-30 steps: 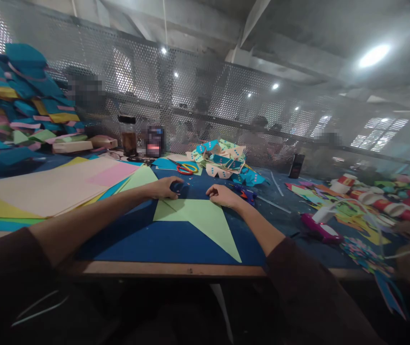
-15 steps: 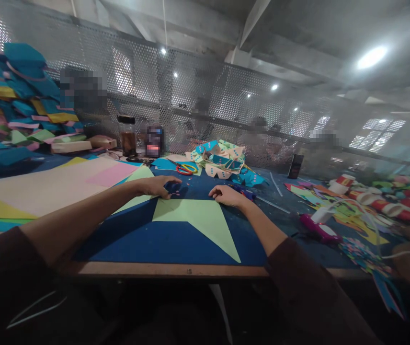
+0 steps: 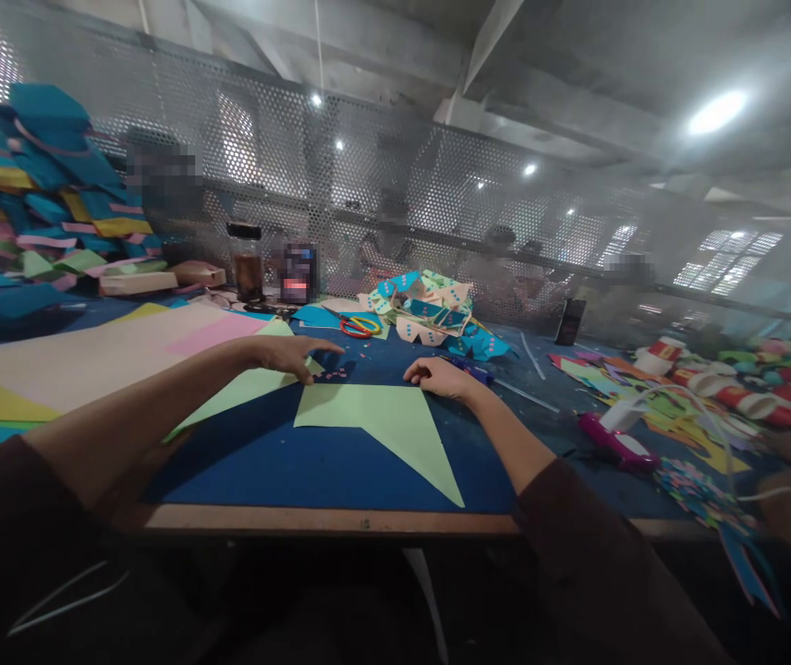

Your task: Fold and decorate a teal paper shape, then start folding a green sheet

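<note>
A light green paper cut-out point(image 3: 374, 402) lies flat on the blue table top, its long point aimed toward the front edge. Over its upper right corner rests my right hand point(image 3: 439, 377), fingers curled in and touching the paper. My left hand point(image 3: 285, 356) hovers near the upper left corner with thumb and forefinger apart, nothing between them. Beneath that hand and forearm lies a second light green sheet point(image 3: 229, 397), partly hidden. Small pink scraps point(image 3: 333, 374) are scattered just past the left fingertips.
Scissors point(image 3: 360, 326) with red and yellow handles lie beyond, beside a heap of dotted paper shapes point(image 3: 430, 309). Large paper sheets point(image 3: 91, 360) cover the left. A blue glue gun point(image 3: 475, 371) lies behind my right hand, and a magenta power strip point(image 3: 617, 443) sits at right.
My left hand has drawn back a little to the left, and more of the second green sheet shows under the arm. The right hand and the cut-out stay put.
</note>
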`<state>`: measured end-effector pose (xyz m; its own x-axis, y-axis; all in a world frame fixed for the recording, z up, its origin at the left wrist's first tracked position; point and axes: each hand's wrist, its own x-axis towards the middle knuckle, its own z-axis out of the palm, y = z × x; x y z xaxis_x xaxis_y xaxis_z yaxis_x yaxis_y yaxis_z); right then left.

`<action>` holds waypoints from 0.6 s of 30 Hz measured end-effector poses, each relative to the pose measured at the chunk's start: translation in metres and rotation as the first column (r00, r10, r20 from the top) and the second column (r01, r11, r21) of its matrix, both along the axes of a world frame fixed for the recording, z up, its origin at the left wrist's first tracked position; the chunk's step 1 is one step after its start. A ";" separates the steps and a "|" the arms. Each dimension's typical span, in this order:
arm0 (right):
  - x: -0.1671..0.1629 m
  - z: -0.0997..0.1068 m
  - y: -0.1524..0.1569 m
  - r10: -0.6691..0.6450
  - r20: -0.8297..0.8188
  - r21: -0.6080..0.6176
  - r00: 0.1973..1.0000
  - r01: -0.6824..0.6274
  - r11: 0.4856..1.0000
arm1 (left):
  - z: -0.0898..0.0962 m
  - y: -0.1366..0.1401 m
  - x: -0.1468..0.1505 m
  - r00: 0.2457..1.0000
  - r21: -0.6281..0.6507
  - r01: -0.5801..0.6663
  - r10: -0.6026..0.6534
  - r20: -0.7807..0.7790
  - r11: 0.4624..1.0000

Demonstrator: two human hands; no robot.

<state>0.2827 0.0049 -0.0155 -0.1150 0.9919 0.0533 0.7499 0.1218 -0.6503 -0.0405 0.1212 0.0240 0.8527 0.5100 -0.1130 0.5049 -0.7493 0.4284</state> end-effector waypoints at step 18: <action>-0.005 0.002 -0.006 -0.015 0.105 0.065 0.994 0.008 0.998 | 0.002 0.006 -0.007 0.997 -0.122 0.045 -0.038 0.062 0.992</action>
<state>0.2777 -0.0014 -0.0138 -0.1117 0.9881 0.1053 0.8151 0.1517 -0.5590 -0.0472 0.1271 0.0262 0.8799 0.4594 -0.1211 0.4454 -0.7088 0.5471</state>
